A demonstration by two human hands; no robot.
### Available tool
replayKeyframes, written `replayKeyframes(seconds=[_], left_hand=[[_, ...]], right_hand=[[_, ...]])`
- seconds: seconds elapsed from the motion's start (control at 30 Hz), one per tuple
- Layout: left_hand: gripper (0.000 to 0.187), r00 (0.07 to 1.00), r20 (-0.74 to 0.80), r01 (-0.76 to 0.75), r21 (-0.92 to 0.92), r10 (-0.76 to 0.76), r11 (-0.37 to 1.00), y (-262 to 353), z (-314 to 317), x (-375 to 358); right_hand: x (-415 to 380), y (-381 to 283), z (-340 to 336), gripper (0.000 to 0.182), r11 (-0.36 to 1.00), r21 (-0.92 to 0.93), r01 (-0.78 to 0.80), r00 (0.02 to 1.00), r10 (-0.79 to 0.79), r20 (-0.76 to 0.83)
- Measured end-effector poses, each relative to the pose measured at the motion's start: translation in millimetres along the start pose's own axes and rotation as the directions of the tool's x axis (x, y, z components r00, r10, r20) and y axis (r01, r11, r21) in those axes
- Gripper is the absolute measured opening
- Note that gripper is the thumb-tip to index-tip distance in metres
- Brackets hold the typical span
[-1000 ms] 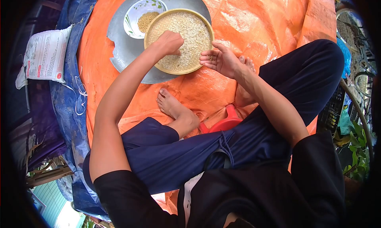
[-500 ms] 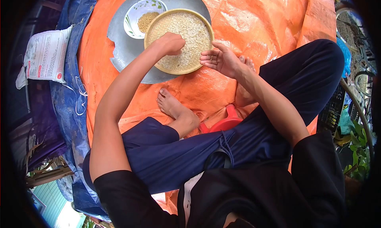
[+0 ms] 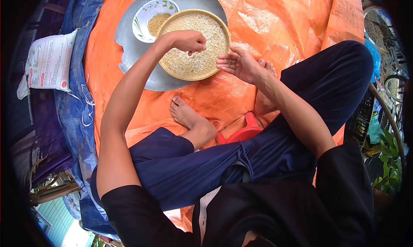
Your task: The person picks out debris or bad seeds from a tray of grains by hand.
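A round woven basket (image 3: 195,78) with a spread of pale grain (image 3: 189,66) rests on a grey metal disc (image 3: 133,70). My left hand (image 3: 189,41) is over the grain, palm down, its fingers curled and pinched together; whatever is between the fingertips is too small to make out. Close to the basket's right rim, my right hand (image 3: 241,66) is cupped palm up with a few small brown grains (image 3: 230,63) lying in its bent fingers. Partly behind the basket stands a white bowl (image 3: 140,25) with a leaf pattern, containing golden grain (image 3: 157,24).
An orange tarp (image 3: 266,21) covers the ground, and a blue tarp (image 3: 75,96) runs along its left side. On that side lies a white printed sack (image 3: 50,60). My bare feet and a red plastic object (image 3: 246,130) are below the disc. Plants (image 3: 389,156) stand at right.
My left hand has lifted off the grain and shifted a little to the right, its wrist turning so the fingers point toward my right hand. The right hand stays almost still.
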State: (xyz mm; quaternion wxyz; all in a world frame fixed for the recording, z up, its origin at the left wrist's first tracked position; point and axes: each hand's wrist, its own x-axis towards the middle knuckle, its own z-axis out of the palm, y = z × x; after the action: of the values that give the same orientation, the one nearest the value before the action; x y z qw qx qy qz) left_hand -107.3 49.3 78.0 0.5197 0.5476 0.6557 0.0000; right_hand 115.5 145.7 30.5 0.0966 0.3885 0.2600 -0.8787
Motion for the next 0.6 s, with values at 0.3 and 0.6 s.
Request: replayKeyframes(seconds=[0.3, 0.6], left_hand=[[0.023, 0.953, -0.065, -0.297, 0.011, 0.297, 0.955, 66, 14, 9], [0.018, 0.963, -0.067, -0.251, 0.11, 0.259, 0.962, 75, 18, 11]], right_hand=[[-8, -6, 11, 0.055, 0.984, 0.175, 0.039, 0.991, -0.061, 0.12], [-7, -4, 10, 0.051, 0.968, 0.239, 0.073, 0.98, -0.114, 0.163]])
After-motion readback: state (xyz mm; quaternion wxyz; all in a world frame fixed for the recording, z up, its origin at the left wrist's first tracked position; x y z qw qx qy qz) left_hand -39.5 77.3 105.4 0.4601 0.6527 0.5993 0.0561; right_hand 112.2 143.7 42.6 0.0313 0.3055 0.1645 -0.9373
